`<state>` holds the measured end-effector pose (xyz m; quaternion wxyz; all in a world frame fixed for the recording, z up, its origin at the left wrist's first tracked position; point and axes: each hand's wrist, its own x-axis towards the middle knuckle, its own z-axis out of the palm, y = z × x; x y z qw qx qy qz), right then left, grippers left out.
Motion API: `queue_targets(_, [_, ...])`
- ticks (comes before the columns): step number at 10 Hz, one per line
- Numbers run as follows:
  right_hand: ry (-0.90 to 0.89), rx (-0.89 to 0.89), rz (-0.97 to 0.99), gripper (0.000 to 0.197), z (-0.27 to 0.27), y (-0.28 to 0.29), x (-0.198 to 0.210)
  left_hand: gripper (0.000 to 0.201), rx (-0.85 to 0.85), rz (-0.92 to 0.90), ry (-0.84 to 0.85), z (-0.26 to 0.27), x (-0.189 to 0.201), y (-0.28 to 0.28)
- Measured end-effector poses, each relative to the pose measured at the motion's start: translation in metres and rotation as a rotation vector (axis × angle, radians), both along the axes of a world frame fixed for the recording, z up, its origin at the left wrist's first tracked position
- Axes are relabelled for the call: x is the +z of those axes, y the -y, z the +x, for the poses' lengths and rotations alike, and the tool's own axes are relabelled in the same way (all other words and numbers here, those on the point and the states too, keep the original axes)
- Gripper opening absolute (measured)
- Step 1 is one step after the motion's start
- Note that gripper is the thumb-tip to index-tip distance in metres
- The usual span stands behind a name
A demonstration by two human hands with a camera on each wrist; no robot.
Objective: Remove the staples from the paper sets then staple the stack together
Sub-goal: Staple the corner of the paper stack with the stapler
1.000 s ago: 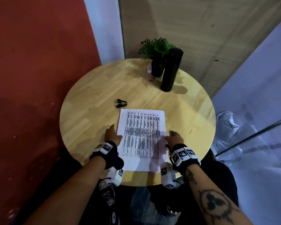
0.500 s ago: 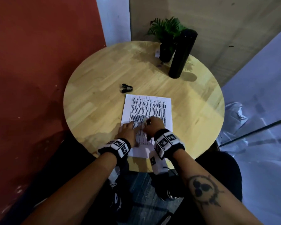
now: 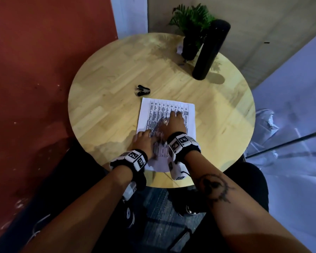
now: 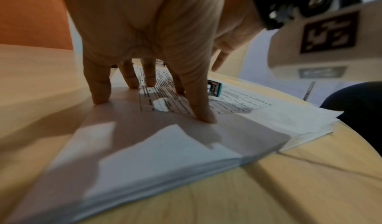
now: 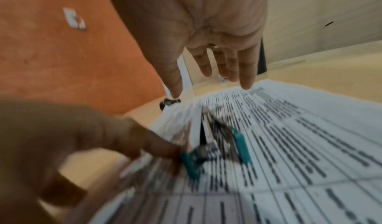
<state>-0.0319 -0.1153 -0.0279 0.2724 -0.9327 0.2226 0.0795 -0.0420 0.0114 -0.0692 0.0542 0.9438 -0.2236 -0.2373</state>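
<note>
A stack of printed paper lies on the round wooden table near its front edge. My left hand presses straight fingertips on the stack's lower left part. My right hand reaches forward over the middle of the sheet with its fingers straight, holding nothing. A small teal stapler lies on the paper below my right wrist, close to my left thumb. The stapler is hidden in the head view. A black staple remover sits just beyond the paper's far left corner.
A tall black cylinder and a potted plant stand at the table's far right. A red wall runs close along the left. My knees and shoes are below the front edge.
Both hands left the paper's side edges and came onto the sheet. My right hand then slid forward over the print. The stapler, by my right hand earlier, now lies on the paper.
</note>
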Motion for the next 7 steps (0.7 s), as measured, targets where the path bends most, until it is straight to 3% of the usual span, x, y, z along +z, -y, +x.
queue_targets(1, [0.079, -0.024, -0.071, 0.044, -0.026, 0.009, 0.015, 0.077, -0.043, 0.032, -0.055, -0.002, 0.009, -0.002])
queue_targets(2, [-0.052, 0.031, -0.179, 0.036, -0.072, 0.011, 0.004, 0.072, 0.039, 0.060, -0.045, -0.017, 0.018, -0.002])
queue_targets(3, [-0.235, 0.091, -0.241, 0.035, -0.106, 0.004, -0.015, 0.055, 0.046, 0.137, -0.022, -0.038, 0.022, -0.001])
queue_targets(5, [-0.297, 0.181, -0.214, 0.043, -0.120, 0.002, -0.022, 0.062, 0.005, 0.115, -0.037, -0.049, 0.029, -0.006])
queue_targets(6, [-0.244, 0.124, -0.155, 0.035, -0.106, 0.010, -0.002, 0.064, -0.005, 0.158, -0.082, -0.036, 0.046, -0.007])
queue_targets(7, [-0.171, 0.112, -0.158, 0.032, -0.105, 0.023, 0.008, 0.057, 0.067, 0.169, -0.244, -0.033, 0.057, -0.003])
